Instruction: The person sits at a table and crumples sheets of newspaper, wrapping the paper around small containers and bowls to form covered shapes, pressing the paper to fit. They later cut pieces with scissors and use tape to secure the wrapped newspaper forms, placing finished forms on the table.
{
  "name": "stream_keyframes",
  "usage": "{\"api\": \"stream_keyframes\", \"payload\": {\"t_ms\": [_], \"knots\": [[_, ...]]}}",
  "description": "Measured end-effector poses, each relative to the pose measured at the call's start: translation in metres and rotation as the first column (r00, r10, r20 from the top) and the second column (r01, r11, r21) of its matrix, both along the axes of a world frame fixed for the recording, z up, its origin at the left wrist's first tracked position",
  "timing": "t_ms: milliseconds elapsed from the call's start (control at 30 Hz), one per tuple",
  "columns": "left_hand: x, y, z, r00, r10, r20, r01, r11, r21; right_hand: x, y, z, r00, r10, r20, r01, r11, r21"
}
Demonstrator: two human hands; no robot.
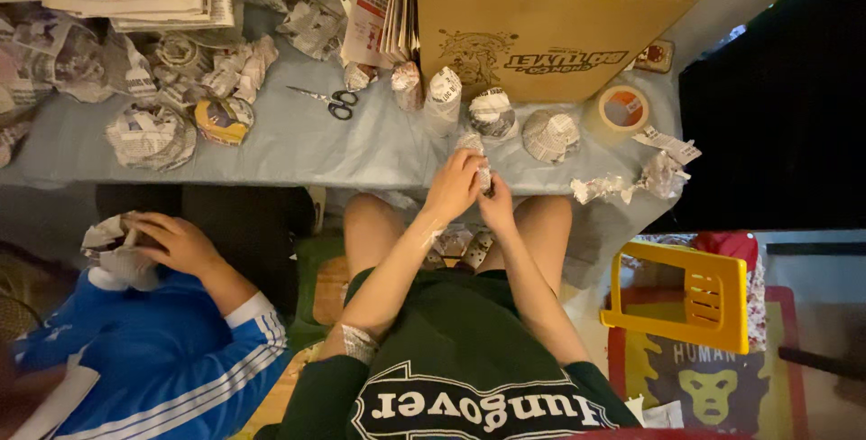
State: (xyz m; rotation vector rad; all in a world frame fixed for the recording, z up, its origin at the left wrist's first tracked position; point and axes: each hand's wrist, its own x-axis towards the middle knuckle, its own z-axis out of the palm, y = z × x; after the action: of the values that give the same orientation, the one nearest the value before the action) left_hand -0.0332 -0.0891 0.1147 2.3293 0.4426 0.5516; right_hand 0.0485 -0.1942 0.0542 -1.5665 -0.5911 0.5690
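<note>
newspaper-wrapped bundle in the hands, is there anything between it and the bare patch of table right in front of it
Nothing visible. Both hands, left hand and right hand, hold the newspaper-wrapped bundle at the table edge; the other wrapped bundles stand farther back by the cardboard box.

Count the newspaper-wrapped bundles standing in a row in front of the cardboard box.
4, left to right: a narrow one, a taller one, a rounder one and a dome-shaped one beside the tape roll. Others may be hidden behind the hands.
</note>
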Motion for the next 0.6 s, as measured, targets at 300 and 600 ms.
{"api": "stream_keyframes", "payload": {"t_ms": [300,600], "knots": [[0.009,0.014,-0.009,0.996,-0.087,-0.028,0.087,0.996,-0.014,0.017,-0.01,-0.006,0.991,0.032,-0.131,-0.021,0.996,0.083],[-0.002,0.007,-0.066,0.994,0.038,0.098,0.047,0.669,-0.741,0.008,-0.021,-0.015,0.996,0.024,-0.085,-0.025,1.0,-0.006]]}}
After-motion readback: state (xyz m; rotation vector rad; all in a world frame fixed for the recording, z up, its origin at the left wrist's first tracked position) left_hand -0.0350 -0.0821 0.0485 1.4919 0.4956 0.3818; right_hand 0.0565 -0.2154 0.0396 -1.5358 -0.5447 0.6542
